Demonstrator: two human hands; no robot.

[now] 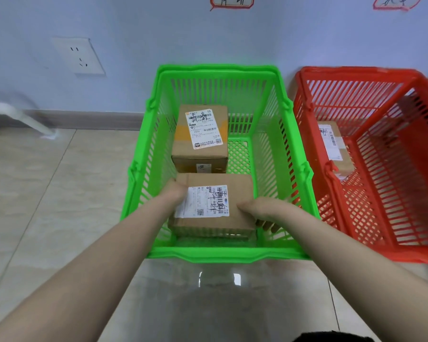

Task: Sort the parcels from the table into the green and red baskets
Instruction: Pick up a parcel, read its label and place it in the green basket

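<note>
Near parcel and far parcel are label-up inside green basket.

Sorting room: green basket, tiled floor, socket

The near box filled the front of the green basket, close to both side walls. The far box blocked the back left. You had open floor at the back right, and more room in the red basket beside the third box.
</note>
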